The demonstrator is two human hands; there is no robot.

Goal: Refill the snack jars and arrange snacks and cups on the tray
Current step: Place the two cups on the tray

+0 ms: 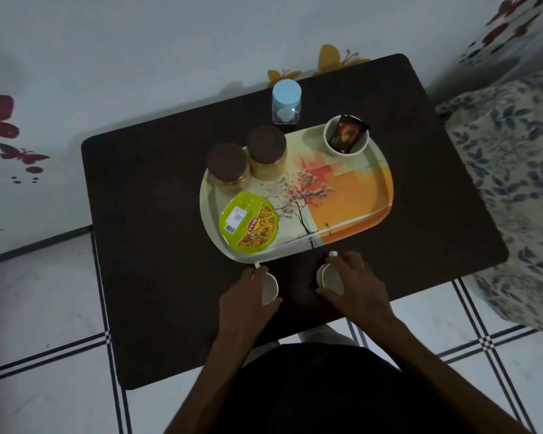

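Here, seen from above, a dark brown rectangular tabletop point(145, 214) carries an oblong melamine tray point(351, 195) printed with a bare tree on cream and orange. Both hands are at the near edge of the tabletop, just short of the tray's near rim. The left hand point(243, 303) curls its fingers round a small white ceramic cup point(269, 288), gripping it from the side; the cup's handle points toward the tray. The right hand point(356, 285) curls over a second small white ceramic cup point(329, 278), gripping it, with its handle also pointing away toward the tray. The two cups sit near each other, apart, both off the tray.

Beyond the left hand, on the tray's near left end, lies a round green and yellow sealed snack tub point(249, 223). Farther on stand two clear plastic jars with dark brown lids point(248, 158), touching, filled with pale yellow snacks. Well beyond the right hand, in the tray's far corner, a white bowl point(345, 140) holds a dark packet point(347, 133). Past the tray stands a clear jar with a pale blue lid point(286, 101).
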